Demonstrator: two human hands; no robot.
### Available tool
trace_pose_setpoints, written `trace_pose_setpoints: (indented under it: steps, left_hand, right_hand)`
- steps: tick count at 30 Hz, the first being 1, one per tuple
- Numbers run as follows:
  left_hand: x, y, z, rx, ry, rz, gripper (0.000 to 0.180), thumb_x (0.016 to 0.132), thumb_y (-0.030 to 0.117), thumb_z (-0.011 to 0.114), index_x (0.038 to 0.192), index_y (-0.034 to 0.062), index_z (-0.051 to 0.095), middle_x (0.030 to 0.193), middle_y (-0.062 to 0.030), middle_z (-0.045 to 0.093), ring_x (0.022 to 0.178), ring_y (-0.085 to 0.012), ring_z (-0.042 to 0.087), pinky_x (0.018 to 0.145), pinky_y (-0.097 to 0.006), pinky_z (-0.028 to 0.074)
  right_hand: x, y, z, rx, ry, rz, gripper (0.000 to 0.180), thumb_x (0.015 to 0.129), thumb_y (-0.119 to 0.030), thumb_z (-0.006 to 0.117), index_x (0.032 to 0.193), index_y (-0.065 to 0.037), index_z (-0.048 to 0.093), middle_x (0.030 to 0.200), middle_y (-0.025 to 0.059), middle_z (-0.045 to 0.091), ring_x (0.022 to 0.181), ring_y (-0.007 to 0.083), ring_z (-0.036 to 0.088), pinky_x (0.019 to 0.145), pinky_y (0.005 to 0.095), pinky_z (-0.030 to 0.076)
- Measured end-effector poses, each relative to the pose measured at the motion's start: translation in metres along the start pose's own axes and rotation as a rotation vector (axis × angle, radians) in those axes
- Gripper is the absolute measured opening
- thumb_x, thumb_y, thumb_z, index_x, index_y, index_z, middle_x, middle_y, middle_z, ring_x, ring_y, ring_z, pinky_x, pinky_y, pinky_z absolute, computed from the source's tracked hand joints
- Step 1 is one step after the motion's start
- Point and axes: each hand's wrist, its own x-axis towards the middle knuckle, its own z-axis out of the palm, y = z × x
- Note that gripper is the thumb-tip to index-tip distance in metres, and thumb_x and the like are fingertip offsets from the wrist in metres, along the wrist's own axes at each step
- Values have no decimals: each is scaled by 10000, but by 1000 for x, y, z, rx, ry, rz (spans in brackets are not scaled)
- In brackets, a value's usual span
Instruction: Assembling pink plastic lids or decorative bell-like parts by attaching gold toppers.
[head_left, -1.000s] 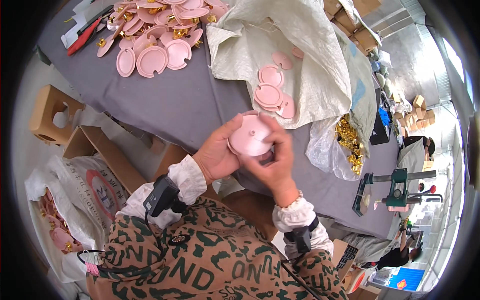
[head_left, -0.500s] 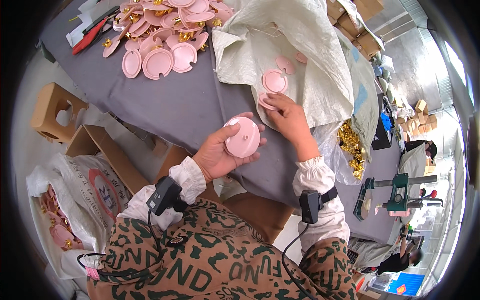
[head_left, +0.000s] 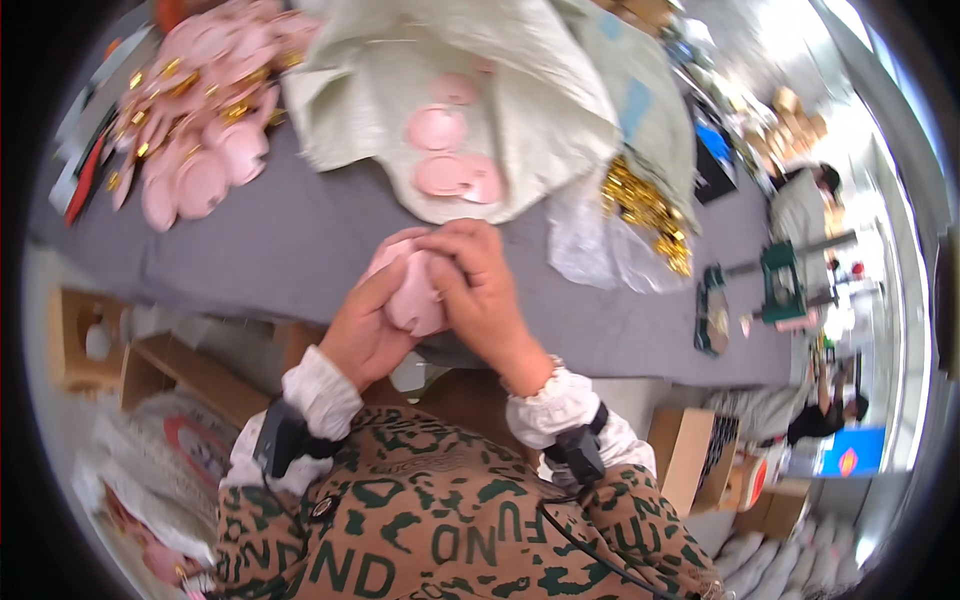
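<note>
On the far left I see a wooden box [head_left: 75, 335] with round cut-outs below the table edge, and beneath it a printed woven sack [head_left: 165, 470] lying open; something pink shows inside it, too blurred for me to name. Up on the grey table [head_left: 290, 250], the left end carries a loose pile of pink discs [head_left: 205, 120] mixed with small gold fittings, not held in any container.

Moving toward the middle, my left hand [head_left: 365, 335] cups a pink round piece [head_left: 412, 290] from below and from the left, fingers curled about it. My right hand [head_left: 485, 290] closes over the same piece from the right and above, fingers bent and pressed against its top. Both hands grip it together just over the near edge of the table.

Behind the hands a pale woven bag [head_left: 500, 100] lies spread on the table with its mouth toward me; several flat pink discs [head_left: 450, 160] rest in its opening. Just to the right of it a clear plastic bag [head_left: 590, 235] holds a heap of gold metal parts [head_left: 645, 210].

Farther right, a green press stand [head_left: 782, 285] sits at the table end. Below it, on the floor, stands an open cardboard carton [head_left: 690, 450]; I cannot tell what is in it.
</note>
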Motion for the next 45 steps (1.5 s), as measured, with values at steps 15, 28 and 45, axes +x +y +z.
trace_pose_setpoints:
  steps: [15, 28, 45]
  left_hand:
    - [49, -57, 16, -200, -149, -370, 578, 905, 510, 591, 1335, 158, 431, 1331, -186, 475, 1149, -364, 541, 845, -481, 528]
    - [42, -55, 10, -173, -173, -319, 535, 935, 496, 547, 1338, 158, 446, 1352, -196, 472, 1182, -371, 530, 868, -490, 515]
    - [45, -49, 42, 23, -58, -182, 428, 943, 337, 596, 1292, 145, 439, 1170, -73, 579, 1083, -203, 592, 922, -452, 520]
  right_hand:
    - [2, 134, -234, -963, 271, 148, 336, 780, -96, 686, 1114, -70, 648, 1064, 136, 665, 995, 329, 617, 877, 414, 487]
    - [-28, 105, -201, -727, 0, 220, 306, 740, -169, 771, 1021, -84, 685, 1013, 149, 655, 987, 300, 612, 860, 401, 486]
    - [-22, -8, -129, -333, -156, -198, 289, 742, -7, 750, 1021, -61, 699, 1030, 101, 675, 859, 239, 681, 729, 310, 556]
